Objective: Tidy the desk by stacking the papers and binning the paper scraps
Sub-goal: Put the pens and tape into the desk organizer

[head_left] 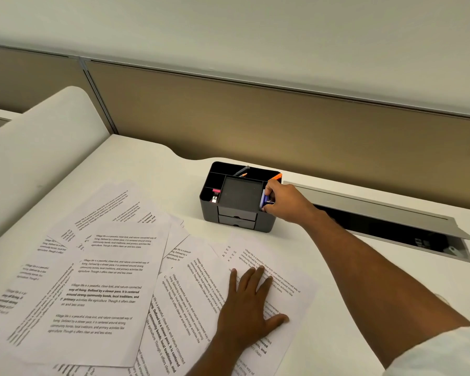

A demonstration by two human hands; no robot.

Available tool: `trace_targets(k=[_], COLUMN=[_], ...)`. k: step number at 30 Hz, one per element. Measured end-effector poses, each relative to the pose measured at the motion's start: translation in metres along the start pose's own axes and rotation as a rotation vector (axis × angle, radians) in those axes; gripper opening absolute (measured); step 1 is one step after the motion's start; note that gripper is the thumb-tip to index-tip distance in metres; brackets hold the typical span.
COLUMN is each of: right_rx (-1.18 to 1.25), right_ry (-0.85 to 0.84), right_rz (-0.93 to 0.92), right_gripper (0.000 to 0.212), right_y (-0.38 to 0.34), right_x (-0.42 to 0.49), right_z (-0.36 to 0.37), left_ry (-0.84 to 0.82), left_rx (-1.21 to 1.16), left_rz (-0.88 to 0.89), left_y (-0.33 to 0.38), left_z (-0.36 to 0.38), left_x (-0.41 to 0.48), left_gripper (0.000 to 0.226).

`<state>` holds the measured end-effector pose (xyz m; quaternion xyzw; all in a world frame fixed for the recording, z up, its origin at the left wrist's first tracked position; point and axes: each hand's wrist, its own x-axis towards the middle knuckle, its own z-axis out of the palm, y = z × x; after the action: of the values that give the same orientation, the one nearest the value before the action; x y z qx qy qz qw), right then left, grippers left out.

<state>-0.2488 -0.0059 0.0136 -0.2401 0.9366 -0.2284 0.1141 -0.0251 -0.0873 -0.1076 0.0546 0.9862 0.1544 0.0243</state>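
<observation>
While the right hand (281, 200) is reaching into the black organizer (238, 198), fingers curled around a blue item (265, 202), the left hand (251, 308) is pressing flat, fingers spread, on the scattered papers (114, 280). Those papers are fanning leftward from the left fingertips, so that hand sits nearer for gathering.

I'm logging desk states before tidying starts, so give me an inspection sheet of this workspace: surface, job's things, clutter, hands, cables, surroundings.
Surface: white desk, mostly covered on the near left.
Job's things: printed papers spread loose and overlapping, not stacked; no scraps or bin seen.
Clutter: black organiser holding pens, a pencil and small items.
Hands: left hand flat on a sheet, fingers spread; right hand at the organiser's right compartment, closed on a blue item.
Cables: nothing seen; the cable tray stands open with its contents dark.
Surroundings: tan partition behind, white curved divider on the left.
</observation>
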Motion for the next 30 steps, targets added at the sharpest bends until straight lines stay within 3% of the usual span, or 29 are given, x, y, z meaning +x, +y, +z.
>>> trace_targets(k=[9, 18, 30], right_rx=[0.018, 0.052, -0.05], right_ry=[0.011, 0.227, 0.291], right_rz=[0.02, -0.039, 0.385], right_gripper=[0.03, 0.051, 0.056], right_y=[0.002, 0.01, 0.108], right_x=[0.001, -0.036, -0.151], right_z=[0.001, -0.009, -0.02], left_ry=[-0.022, 0.027, 0.051], left_rx=[-0.006, 0.016, 0.04], left_rz=[0.0, 0.007, 0.022], left_y=[-0.001, -0.003, -0.004], left_z=[-0.001, 0.0, 0.003], left_x=[0.0, -0.001, -0.003], left_gripper=[0.086, 0.092, 0.089])
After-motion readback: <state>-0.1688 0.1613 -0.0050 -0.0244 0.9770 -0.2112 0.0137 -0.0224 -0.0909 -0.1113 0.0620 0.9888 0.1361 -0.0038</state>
